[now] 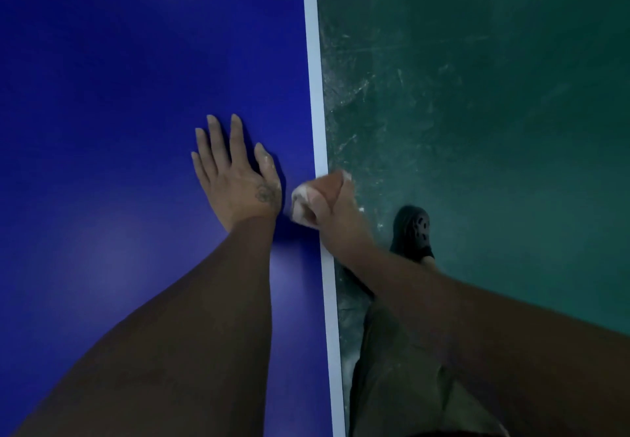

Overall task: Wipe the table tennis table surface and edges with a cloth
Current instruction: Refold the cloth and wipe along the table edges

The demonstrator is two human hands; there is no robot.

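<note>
Table top: the big flat blue table tennis table top [119,95] fills the left side.
Left hand: the left hand [238,177] lies flat on the blue, fingers straight and spread, pointing to 12 o'clock. It holds nothing.
Cloth: the small pale bunched-up cloth [300,203] is at 3 o'clock from the left hand, just beside its thumb. It pokes out of the fist at 9 o'clock.
Edge: the long thin white edge stripe [315,95] runs from 12 o'clock to 6 o'clock.
Right hand: the right hand [327,204] is curled tight round the cloth and sits right on the stripe. It is blurry, so the cloth may or may not wrap over the side.
Nearer hand: the right one, already on the edge.
Next move: likely a slide along the stripe, to 12 or 6 o'clock.
Floor: a dark shoe [414,232] stands on the scuffed green floor [494,95], at 4 o'clock from the fist.
</note>
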